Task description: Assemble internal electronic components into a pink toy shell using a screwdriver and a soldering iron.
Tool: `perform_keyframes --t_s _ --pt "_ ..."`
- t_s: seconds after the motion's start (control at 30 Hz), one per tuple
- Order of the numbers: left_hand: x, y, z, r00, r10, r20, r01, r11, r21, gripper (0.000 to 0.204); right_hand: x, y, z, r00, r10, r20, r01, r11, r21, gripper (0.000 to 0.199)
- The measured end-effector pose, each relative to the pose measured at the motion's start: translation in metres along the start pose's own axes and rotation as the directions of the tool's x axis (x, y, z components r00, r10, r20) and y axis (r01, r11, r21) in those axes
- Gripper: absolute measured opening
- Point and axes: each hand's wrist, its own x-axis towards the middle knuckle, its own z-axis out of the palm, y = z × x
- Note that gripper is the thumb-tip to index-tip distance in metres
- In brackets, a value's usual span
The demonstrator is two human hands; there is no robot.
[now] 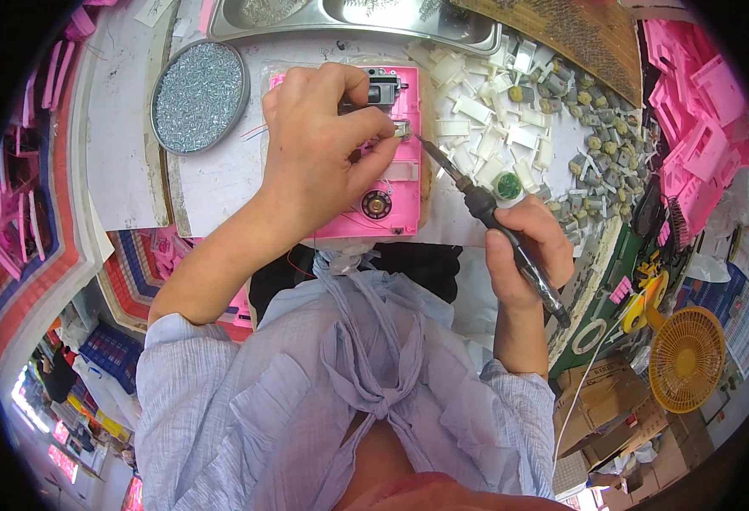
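In front of me a pink plastic casing (404, 192) lies on the table, with a small round speaker (376, 204) and a grey-black mechanism (383, 91) set in it. My left hand (319, 136) reaches over the casing, thumb and forefinger pinched beside a small shiny part (401, 129). What the fingertips hold is hidden. My right hand (532, 251) grips a soldering iron (481, 203) by its dark handle. The iron's tip points at the casing's right edge, close to the small part. Thin wires come out from under my left hand.
A round tin of small screws (200, 98) stands left, a metal tray (349, 32) behind. White plastic parts (475, 111) and small motors (604, 157) are heaped right, near a green round lid (507, 185). Pink casings (702, 128) pile up far right, above a yellow fan (687, 359).
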Motion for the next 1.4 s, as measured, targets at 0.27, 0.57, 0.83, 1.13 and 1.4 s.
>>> perform_keyframes --t_s 0.27,0.57,0.83,1.13,1.4 --pt "0.0010 0.0020 -0.0033 1.000 0.001 0.022 -0.001 1.000 0.026 0.016 0.0028 -0.0033 -0.0013 1.000 0.005 0.018 -0.005 1.000 -0.005 0.026" --pt "0.0014 0.0024 -0.0049 0.999 0.005 0.034 -0.006 0.999 0.031 0.017 0.0034 0.0022 0.0026 0.999 -0.040 0.012 0.040 0.999 0.000 0.026" --pt "0.0044 0.0049 -0.0046 0.999 0.026 0.039 -0.029 0.997 0.073 0.014 0.0070 0.0044 0.0001 0.999 -0.033 -0.015 0.033 0.999 0.019 0.027" --pt "0.0029 0.0051 -0.0034 0.999 0.022 0.034 -0.024 0.997 0.074 0.015 0.0085 0.0060 0.0067 0.995 -0.101 0.001 0.101 0.995 0.002 0.029" --pt "0.0032 0.0050 -0.0023 0.999 0.027 0.033 -0.030 0.997 0.078 0.014 0.0088 0.0051 0.0052 0.993 -0.120 0.015 0.120 0.993 -0.009 0.030"
